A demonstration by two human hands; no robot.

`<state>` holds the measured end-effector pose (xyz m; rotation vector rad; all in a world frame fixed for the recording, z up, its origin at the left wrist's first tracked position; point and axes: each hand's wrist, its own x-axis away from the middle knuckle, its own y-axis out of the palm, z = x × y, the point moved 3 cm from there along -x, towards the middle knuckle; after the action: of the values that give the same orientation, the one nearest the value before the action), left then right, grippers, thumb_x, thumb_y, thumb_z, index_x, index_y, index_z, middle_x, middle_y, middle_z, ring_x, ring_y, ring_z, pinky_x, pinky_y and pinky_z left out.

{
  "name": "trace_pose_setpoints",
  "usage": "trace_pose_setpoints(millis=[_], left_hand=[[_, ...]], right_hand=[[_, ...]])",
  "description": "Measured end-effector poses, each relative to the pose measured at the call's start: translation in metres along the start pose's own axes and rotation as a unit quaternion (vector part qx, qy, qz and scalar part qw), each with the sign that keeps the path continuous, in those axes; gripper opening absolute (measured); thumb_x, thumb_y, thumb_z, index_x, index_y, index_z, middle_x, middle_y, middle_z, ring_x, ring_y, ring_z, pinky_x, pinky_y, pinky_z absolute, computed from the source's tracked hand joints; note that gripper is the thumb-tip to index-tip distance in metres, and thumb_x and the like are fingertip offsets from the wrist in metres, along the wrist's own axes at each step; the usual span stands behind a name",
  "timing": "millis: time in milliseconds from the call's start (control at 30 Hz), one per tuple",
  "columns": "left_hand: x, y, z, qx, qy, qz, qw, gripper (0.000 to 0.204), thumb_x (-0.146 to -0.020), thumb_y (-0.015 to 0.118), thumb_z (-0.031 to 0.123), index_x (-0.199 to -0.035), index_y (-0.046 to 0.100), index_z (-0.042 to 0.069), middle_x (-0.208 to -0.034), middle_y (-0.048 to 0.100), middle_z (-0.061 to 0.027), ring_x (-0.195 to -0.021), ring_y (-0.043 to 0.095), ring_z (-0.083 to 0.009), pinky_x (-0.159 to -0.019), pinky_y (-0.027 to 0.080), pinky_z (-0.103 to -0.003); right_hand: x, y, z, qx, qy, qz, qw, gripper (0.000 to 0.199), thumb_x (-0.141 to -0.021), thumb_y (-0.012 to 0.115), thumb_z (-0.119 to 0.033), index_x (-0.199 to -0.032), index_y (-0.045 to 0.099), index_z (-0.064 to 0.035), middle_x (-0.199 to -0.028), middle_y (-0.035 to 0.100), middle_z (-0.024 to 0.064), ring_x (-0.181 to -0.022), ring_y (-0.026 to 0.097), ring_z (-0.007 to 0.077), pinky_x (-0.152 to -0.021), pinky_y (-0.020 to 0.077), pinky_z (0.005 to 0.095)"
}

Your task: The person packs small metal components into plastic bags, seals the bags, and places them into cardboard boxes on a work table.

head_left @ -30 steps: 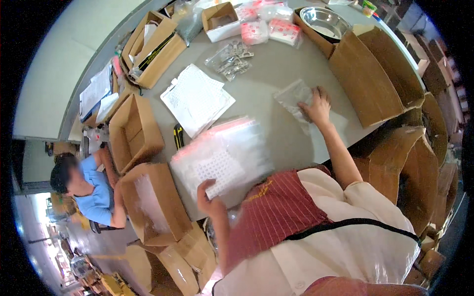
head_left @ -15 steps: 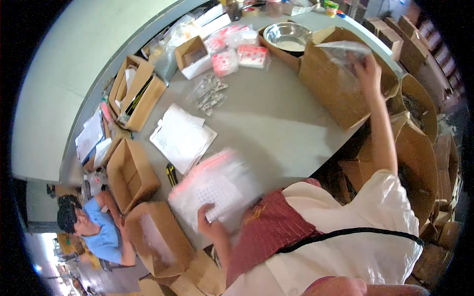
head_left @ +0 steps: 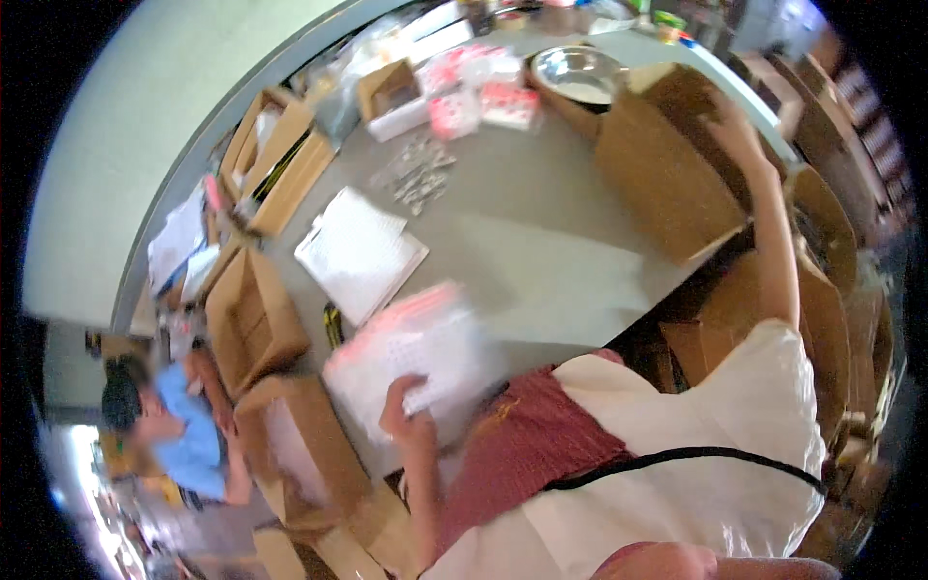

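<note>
Left hand (head_left: 408,411): closed on the lower edge of a stack of clear packets with pink and white contents (head_left: 411,360), thumb over the top, fingers beneath. The stack lies tilted at the near edge of the grey table (head_left: 541,261), partly overhanging it, and shows motion blur; the grip at one edge looks suited to carrying the whole bundle flat.

Right hand (head_left: 727,121): raised far out over the large open cardboard box (head_left: 667,174) at the table's right end, arm fully stretched. Fingers are blurred at the box's upper flap; whether they pinch anything or rest spread cannot be told.

Table, middle: a sheaf of white printed sheets (head_left: 360,253) lies flat, well apart from the box, just beyond the held stack. A small heap of clear bags with dark metal parts (head_left: 418,174) sits beyond the sheets.

Table, far end: more pink-and-white packets (head_left: 478,92) lie in a loose group beside a round metal bowl (head_left: 578,72) and a small open carton (head_left: 391,97).

Left rim: several open cardboard cartons (head_left: 253,309) stand below table level with flaps up, probably to receive goods. A seated person in a blue top (head_left: 188,440) leans toward them, hands by a carton.

Foreground: the wearer's white top and red apron with a dark strap.
</note>
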<state>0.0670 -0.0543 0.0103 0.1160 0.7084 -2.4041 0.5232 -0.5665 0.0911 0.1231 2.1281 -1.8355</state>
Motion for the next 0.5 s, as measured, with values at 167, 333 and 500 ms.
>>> trace_pose_setpoints(millis=[167,333,500], left_hand=[[-0.005,0.017,-0.003,-0.032,0.105,-0.05,0.993,0.041,-0.057,0.074,0.005,-0.097,0.067,0.006,-0.095,0.07,-0.0102,-0.092,0.066,-0.03,-0.096,0.048,-0.043],[-0.017,0.022,0.038,-0.065,0.178,-0.064,0.98,0.037,-0.059,0.06,-0.005,-0.095,0.067,0.004,-0.094,0.069,-0.0127,-0.094,0.066,-0.03,-0.087,0.05,-0.036],[-0.016,0.022,0.032,-0.045,0.178,-0.073,0.98,0.039,-0.056,0.073,0.003,-0.093,0.065,0.009,-0.109,0.067,-0.0141,-0.098,0.063,-0.0344,-0.085,0.049,-0.039]], right_hand=[[0.114,-0.064,-0.21,-0.394,-0.185,0.055,0.899,0.033,-0.088,0.065,-0.01,-0.12,0.061,-0.0028,-0.118,0.065,0.0125,-0.112,0.061,0.0279,-0.098,0.0467,0.0379],[0.185,-0.015,-0.352,-0.413,-0.456,-0.05,0.787,0.03,-0.078,0.07,-0.005,-0.106,0.061,-0.0061,-0.111,0.062,0.011,-0.108,0.058,0.0318,-0.092,0.0469,0.0426],[0.212,-0.002,-0.402,-0.489,-0.442,-0.074,0.749,0.022,-0.077,0.069,-0.006,-0.098,0.061,-0.0039,-0.102,0.062,0.0129,-0.1,0.057,0.0349,-0.089,0.0462,0.0442]])
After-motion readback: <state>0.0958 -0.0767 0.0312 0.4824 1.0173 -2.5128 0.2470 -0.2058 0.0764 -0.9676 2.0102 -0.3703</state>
